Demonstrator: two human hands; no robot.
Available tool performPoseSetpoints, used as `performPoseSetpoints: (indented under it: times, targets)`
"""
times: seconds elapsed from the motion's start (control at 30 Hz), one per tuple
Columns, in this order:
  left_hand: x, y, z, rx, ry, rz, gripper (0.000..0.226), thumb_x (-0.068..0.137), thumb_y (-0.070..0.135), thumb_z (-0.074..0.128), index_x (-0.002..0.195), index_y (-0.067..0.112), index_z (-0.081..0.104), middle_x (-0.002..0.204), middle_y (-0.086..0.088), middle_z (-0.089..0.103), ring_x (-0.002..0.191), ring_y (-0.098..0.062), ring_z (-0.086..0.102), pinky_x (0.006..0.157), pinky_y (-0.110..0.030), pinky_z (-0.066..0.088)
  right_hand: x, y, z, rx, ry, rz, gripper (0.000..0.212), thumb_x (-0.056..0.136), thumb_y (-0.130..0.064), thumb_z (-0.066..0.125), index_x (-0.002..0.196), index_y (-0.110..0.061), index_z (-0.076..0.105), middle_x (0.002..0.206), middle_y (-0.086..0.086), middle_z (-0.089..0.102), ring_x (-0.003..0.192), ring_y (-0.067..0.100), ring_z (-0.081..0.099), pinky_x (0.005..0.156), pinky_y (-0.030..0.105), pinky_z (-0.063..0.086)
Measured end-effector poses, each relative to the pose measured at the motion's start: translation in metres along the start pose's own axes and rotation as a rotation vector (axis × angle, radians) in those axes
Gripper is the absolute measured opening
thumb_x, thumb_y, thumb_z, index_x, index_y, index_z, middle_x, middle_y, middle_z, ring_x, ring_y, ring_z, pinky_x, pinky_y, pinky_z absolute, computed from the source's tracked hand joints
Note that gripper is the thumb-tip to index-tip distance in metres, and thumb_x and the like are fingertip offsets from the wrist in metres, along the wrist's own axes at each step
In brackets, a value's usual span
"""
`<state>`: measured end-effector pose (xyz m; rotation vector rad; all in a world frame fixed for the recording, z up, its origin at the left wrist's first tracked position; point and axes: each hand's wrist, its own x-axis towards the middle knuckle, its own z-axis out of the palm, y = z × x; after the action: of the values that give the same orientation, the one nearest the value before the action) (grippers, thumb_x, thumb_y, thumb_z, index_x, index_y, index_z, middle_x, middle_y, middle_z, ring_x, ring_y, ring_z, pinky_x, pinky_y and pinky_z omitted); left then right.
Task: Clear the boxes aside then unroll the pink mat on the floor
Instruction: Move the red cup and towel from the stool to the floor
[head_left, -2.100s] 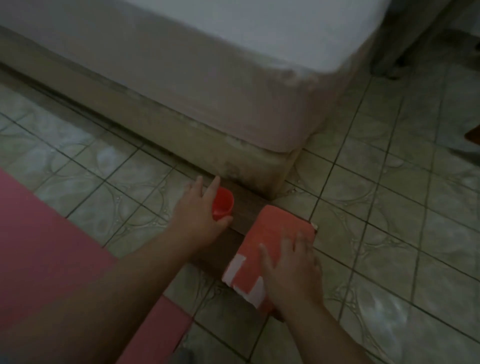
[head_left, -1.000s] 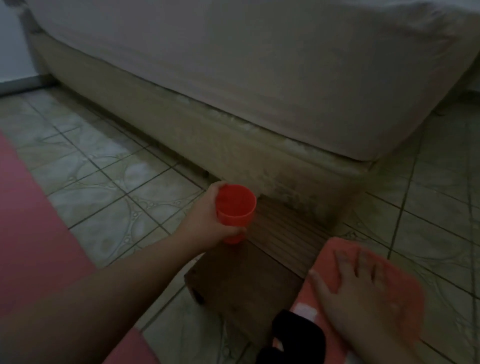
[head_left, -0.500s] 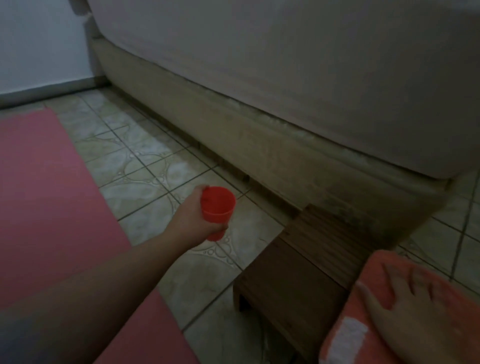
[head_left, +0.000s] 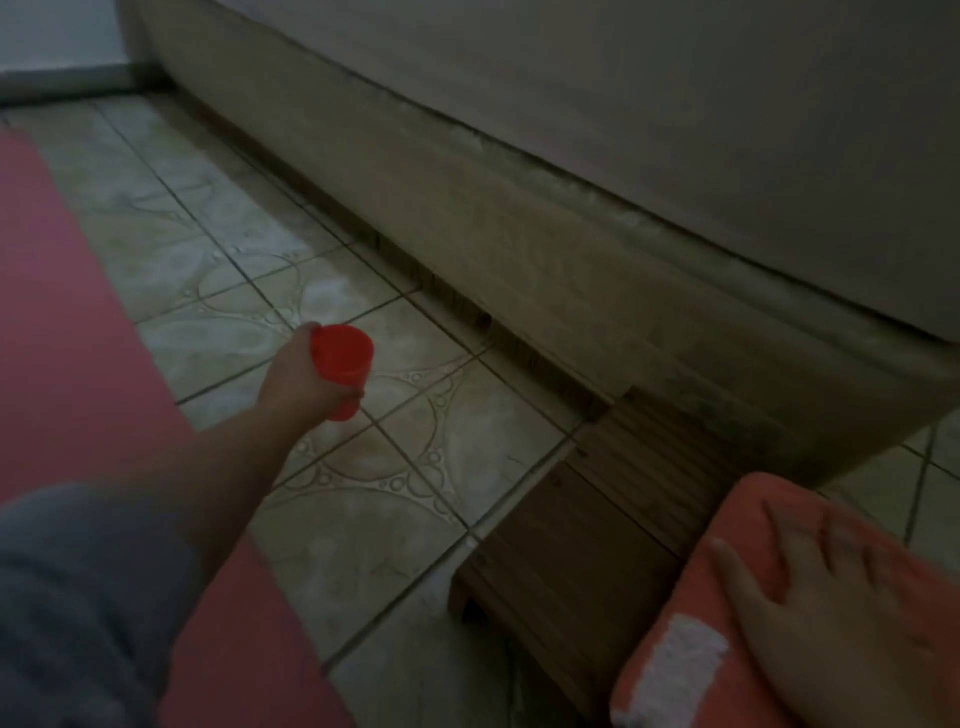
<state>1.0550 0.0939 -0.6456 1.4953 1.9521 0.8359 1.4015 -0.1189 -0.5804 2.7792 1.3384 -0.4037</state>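
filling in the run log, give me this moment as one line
left hand: grips cup above floor | right hand: flat on orange box | mat: laid out

1. The room is dim, everything greyed and grainy.
2. Pale sheen lies on the floor tiles (head_left: 322, 296) mid-left.
3. The right hand (head_left: 831, 618) is motion-smeared.
4. The bed (head_left: 519, 218) edge bows, wide-angle.

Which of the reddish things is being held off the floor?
The red cup, gripped in the left hand; the pink mat lies flat.
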Motion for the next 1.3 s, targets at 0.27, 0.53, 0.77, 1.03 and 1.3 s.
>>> performPoseSetpoints:
  times: [0.27,0.53,0.77,1.03,1.3]
  targets:
    - [0.019,-0.019,0.025,0.027,0.021,-0.065,0.083,0.064,0.012,0.084,0.135,0.010,0.039,0.128,-0.020,0.054,0.118,-0.035,0.052,0.094,-0.037,0.040,-0.002,-0.002,0.000,-0.006,-0.007,0.021,0.094,0.059,-0.082,0.004,0.146,-0.048,-0.003,0.161,-0.009,-0.012,0.148,0.021,-0.003,0.114,0.056,0.017]
    - [0.034,-0.038,0.032,0.093,-0.027,-0.122,0.095,0.055,0.018,0.089,0.135,0.011,0.038,0.127,-0.020,0.056,0.117,-0.037,0.053,0.097,-0.041,0.041,-0.003,-0.002,0.002,-0.040,0.018,0.016,0.092,0.060,-0.081,-0.001,0.146,-0.048,-0.003,0.161,-0.009,-0.011,0.148,0.022,-0.003,0.114,0.058,0.017]
    - [-0.018,0.009,0.021,0.245,0.111,0.156,0.097,0.079,0.042,0.070,0.150,0.017,0.009,0.157,-0.014,0.015,0.145,-0.032,0.011,0.116,-0.048,0.017,-0.006,-0.002,-0.004,-0.011,-0.018,0.002,0.075,0.082,-0.074,0.014,0.148,-0.043,-0.003,0.161,-0.005,-0.011,0.148,0.024,-0.006,0.115,0.057,0.015]
    - [-0.153,0.135,0.065,0.083,-0.361,0.626,0.077,0.083,0.043,0.063,0.147,0.028,0.023,0.150,0.002,0.034,0.135,-0.010,0.031,0.108,-0.021,0.023,-0.022,0.029,-0.015,0.191,-0.011,0.022,0.074,0.087,-0.067,0.027,0.150,-0.038,0.000,0.161,0.000,-0.014,0.148,0.020,-0.007,0.117,0.046,0.008]
    - [-0.220,0.156,0.117,-0.162,-0.903,0.518,0.070,0.072,0.056,0.069,0.130,0.054,0.029,0.138,0.018,0.039,0.125,0.008,0.037,0.107,-0.013,0.031,-0.051,0.066,0.002,0.803,0.041,0.169,0.084,0.084,-0.041,0.062,0.151,-0.030,0.013,0.162,-0.002,0.003,0.147,0.014,0.009,0.114,0.026,0.008]
